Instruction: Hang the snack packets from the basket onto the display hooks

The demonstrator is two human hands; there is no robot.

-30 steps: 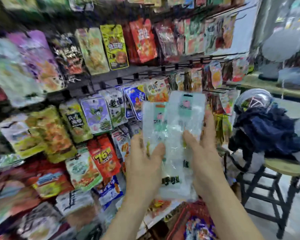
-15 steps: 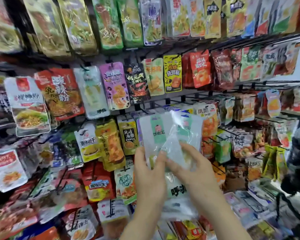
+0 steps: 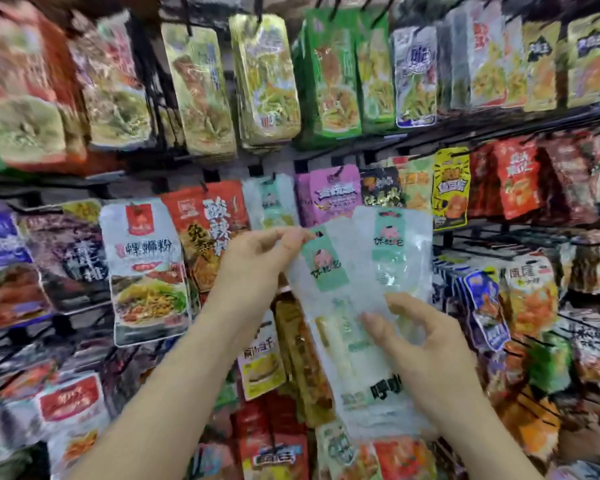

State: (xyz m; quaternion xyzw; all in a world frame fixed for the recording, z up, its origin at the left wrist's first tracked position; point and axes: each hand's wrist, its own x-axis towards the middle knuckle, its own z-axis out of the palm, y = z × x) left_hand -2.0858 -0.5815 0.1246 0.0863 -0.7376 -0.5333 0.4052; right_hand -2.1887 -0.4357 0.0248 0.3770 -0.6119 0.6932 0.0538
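Packets [image 3: 392, 271] (translucent) rest in left hand [image 3: 257, 263], right hand [image 3: 426, 355].

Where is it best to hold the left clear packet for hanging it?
The left clear packet is flat, limp and tilted, and the right hand holds it lower down. So probably pinch its top left corner, coming from the left, as the left hand does.

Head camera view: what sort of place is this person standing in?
Probably a snack shop: rows of display hooks crowded with hanging snack packets, and the left hand and right hand hold clear packets before them.
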